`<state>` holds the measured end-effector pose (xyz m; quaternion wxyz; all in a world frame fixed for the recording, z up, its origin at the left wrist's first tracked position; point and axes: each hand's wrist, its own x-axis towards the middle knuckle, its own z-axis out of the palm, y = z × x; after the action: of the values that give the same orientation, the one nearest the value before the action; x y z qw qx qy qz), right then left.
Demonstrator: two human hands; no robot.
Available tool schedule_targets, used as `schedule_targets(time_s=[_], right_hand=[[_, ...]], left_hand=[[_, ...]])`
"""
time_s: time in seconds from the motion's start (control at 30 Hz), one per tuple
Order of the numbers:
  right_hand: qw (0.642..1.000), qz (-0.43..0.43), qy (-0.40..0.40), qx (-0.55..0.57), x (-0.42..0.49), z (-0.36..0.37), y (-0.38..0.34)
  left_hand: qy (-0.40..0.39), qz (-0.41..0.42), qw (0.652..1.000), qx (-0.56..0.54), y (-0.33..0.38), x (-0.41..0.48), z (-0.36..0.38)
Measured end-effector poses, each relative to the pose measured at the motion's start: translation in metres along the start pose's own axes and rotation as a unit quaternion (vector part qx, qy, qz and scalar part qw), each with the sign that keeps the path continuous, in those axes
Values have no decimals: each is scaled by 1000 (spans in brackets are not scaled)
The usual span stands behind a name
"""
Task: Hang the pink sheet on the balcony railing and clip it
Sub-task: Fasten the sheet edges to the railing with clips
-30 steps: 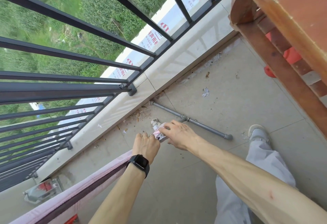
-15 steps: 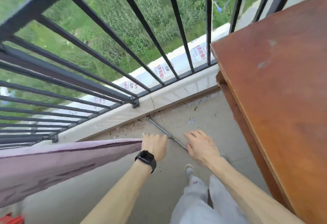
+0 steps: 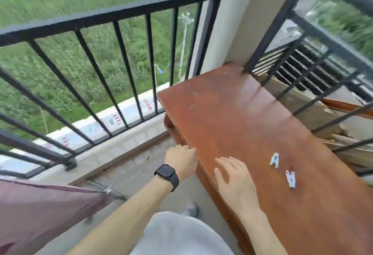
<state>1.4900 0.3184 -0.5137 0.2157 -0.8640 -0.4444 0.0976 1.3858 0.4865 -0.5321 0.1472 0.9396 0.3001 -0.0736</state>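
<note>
The pink sheet (image 3: 40, 214) hangs at the lower left, and a small silvery clip (image 3: 109, 188) sits at its near corner. What holds the sheet up is hidden. The black balcony railing (image 3: 101, 18) runs across the top and left. Two small white clips (image 3: 274, 160) (image 3: 290, 178) lie on the brown wooden table (image 3: 252, 123). My left hand (image 3: 181, 160), with a black watch on its wrist, is curled against the table's near edge, apart from the sheet. My right hand (image 3: 232, 182) hovers over the tabletop with fingers spread, left of the clips.
A second railing (image 3: 323, 43) stands behind the table at the right, with wooden boards (image 3: 343, 145) piled beyond it. A grey pipe (image 3: 119, 195) lies on the concrete floor near the sheet's corner. A pale pillar (image 3: 228, 33) rises at the corner.
My left hand has let go of the sheet's corner. Both hands have moved up and right, from the floor to the table. The view has lifted from the floor to the tabletop.
</note>
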Motion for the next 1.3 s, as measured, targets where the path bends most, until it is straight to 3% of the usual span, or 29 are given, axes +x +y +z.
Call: schedule_targets(time_s=[0.27, 0.5, 0.63, 0.8, 1.0, 1.13, 1.3], right_hand=[[980, 192, 49, -24, -64, -48, 88], [956, 288, 49, 0, -70, -66, 192], [943, 330, 17, 25, -46, -64, 259], [926, 374, -37, 45, -14, -40, 331], [905, 417, -73, 28, 18, -9, 380], [915, 397, -43, 51, 21, 4, 391], [915, 378, -85, 114, 21, -6, 375]], left_hand=[[-5, 155, 987, 30, 111, 39, 8], [-66, 205, 973, 82, 201, 104, 44], [-138, 168, 975, 51, 246, 152, 73], [-240, 28, 969, -42, 289, 207, 123], [-205, -92, 967, -123, 322, 234, 184], [-192, -88, 967, -146, 320, 232, 192], [-191, -90, 963, -168, 272, 201, 166]])
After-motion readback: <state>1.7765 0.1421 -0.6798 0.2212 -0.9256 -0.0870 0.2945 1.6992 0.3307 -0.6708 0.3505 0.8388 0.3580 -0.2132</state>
